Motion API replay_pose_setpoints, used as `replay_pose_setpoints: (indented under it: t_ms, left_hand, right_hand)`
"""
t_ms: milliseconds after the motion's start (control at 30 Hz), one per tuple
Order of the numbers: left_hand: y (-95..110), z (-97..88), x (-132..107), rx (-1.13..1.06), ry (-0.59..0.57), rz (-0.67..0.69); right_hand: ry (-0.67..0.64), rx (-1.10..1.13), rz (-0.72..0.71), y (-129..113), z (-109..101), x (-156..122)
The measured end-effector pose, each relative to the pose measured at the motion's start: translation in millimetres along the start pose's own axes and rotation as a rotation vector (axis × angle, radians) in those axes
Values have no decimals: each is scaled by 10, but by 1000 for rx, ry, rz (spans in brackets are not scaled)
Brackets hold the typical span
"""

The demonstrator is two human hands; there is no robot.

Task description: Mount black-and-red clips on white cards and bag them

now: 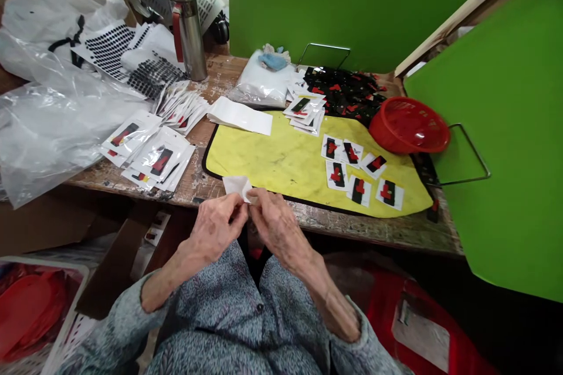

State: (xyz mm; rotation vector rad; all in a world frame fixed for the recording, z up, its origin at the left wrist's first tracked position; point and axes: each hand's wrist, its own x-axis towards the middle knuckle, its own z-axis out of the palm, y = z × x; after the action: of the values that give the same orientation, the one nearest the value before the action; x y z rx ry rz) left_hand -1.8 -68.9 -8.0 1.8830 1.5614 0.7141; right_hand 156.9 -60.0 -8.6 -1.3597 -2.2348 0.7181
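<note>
At the table's front edge, my left hand (pixel 220 221) and my right hand (pixel 278 220) meet over a small white packet (pixel 236 185). Both hands pinch it between thumb and fingers; whether anything is inside it cannot be seen. Just beyond lies a yellow mat (pixel 255 155) with dark edging. To the right on the mat, several white cards (pixel 336 174) each carry a black and red piece. A stack of blank white packets or sheets (pixel 241 116) rests at the mat's far left corner. More filled white packets (pixel 305 110) are piled at its back edge.
Filled packets (pixel 160 158) lie in piles on the left, beside a clear plastic bag (pixel 57 123). A steel thermos (pixel 187 23) stands behind. Black and red pieces (pixel 343 91) are heaped at the back, near a red bowl (pixel 411 126). Green panels (pixel 308 0) border the back and right.
</note>
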Motion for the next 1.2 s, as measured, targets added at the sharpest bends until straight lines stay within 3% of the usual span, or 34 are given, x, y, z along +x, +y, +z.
replay_pose_setpoints:
  t_ms: [100,200,300,433,633,733,800,833,933,967,1067,1200]
  left_hand:
    - [44,99,-28,206,80,11]
    - [67,135,-41,282,67,-23]
    - [71,138,-44,267,58,-60]
    - [75,133,-45,181,34,-61]
    - [72,23,-45,-126,-88,-57]
    - [-11,-59,-32,-205,132,-98]
    - [-81,-91,-20,-332,250,-208]
    - [-110,-98,-14,-458,218,-279]
    - [-153,-83,1,-925,-78,-486]
    - [-153,-71,4,-1045,-126,-544]
    - [-138,-25,1,-1257,-107,-657]
    - [-136,39,-34,-1313,-184,-675]
  right_hand:
    - [65,-250,-52,-40,144,-43]
    - [161,-299,36,-6,199,-36]
    - [112,-113,101,33,112,6]
    - [-155,197,46,70,-73,66]
    - [-149,367,190,193,-210,64]
    - [-159,623,272,229,-237,19]
    - [-171,859,332,232,-237,-13]
    - [-174,953,352,230,-230,-26]
    - [-178,1079,397,230,-181,-51]
    - [-176,1096,409,236,-160,-56]
    - [-152,1149,437,266,-111,-67]
    - [-132,1196,470,286,-92,-90]
